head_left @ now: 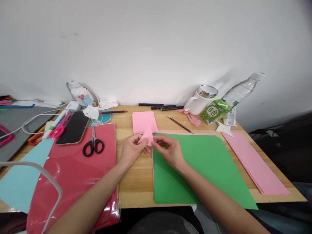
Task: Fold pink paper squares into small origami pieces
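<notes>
Both my hands meet over the middle of the wooden table (136, 182), pinching a small folded piece of pink paper (147, 136). My left hand (133, 149) grips its left edge with closed fingers. My right hand (168, 149) pinches its right side, resting over the top left corner of a large green paper sheet (207, 165). Just beyond the folded piece lies a stack of small pink sheets (144, 122).
Black-handled scissors (93, 146) lie on a red paper pack (73, 175) at left, next to a phone (74, 128). Pink strips (255, 162) lie at right. A white mug (201, 99), a green packet (215, 111), a water bottle (240, 91), markers (161, 106) and a pencil (180, 124) stand behind.
</notes>
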A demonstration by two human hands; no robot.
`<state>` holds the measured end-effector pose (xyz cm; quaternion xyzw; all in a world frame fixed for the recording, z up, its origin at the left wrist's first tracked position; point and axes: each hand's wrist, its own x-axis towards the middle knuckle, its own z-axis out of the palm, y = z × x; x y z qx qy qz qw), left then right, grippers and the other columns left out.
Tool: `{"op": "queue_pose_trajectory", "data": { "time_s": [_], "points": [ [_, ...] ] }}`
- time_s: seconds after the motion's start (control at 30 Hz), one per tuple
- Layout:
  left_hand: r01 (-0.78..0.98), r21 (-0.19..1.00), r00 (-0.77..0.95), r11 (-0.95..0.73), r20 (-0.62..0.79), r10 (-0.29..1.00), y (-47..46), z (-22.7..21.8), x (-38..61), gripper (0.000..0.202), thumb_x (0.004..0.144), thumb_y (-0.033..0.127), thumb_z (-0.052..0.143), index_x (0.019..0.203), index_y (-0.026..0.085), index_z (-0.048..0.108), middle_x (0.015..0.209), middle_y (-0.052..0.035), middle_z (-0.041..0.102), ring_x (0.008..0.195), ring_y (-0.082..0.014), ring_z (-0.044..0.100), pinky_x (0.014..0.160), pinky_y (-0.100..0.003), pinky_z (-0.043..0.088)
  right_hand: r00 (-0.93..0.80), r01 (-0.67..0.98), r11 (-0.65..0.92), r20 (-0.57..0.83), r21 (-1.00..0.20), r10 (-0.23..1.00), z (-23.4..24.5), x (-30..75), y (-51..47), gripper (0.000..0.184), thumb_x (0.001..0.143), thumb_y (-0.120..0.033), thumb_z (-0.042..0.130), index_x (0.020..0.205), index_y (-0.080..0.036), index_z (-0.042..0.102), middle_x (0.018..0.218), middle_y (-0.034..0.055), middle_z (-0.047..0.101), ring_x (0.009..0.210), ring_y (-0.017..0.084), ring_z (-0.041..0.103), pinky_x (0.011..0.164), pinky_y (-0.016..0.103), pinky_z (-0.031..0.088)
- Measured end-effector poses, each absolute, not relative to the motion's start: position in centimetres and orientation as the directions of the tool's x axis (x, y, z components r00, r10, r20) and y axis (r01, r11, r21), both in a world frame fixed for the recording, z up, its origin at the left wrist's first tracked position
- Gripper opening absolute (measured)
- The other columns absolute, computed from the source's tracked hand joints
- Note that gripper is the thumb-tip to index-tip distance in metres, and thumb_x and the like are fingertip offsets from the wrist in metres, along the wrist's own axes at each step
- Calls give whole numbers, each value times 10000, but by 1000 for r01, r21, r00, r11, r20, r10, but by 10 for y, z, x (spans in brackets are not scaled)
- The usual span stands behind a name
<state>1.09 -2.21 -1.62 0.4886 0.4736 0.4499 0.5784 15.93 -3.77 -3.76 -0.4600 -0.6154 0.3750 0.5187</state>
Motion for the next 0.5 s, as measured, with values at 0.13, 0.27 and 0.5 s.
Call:
{"op": "queue_pose_trajectory", "data": {
  "time_s": [0.13,0.27,0.5],
  "points": [
    [-69,989,144,130,-119,982,-22,-20,11,229,701,317,675,600,156,548,459,8,627,381,-120,582,400,-194,465,-10,392,460,496,-797,868,-40,156,-43,207,819,-208,575,963,-224,722,709,33,634,611,128,572,564,249,489],
    [-86,987,180,135,-117,977,-21,-20,10,238,707,353,678,642,159,556,475,13,630,401,-129,598,398,-199,466,-40,356,483,504,-799,863,-38,156,-45,230,815,-209,588,999,-235,724,733,41,626,625,129,567,570,250,489],
    [-53,987,273,154,-134,952,-23,-11,12,242,696,350,681,635,164,539,482,11,625,384,-131,586,377,-212,464,-62,-43,232,235,-972,970,-32,163,-35,202,819,-275,608,973,-251,736,831,35,662,647,130,586,591,268,513]
  ]
}}
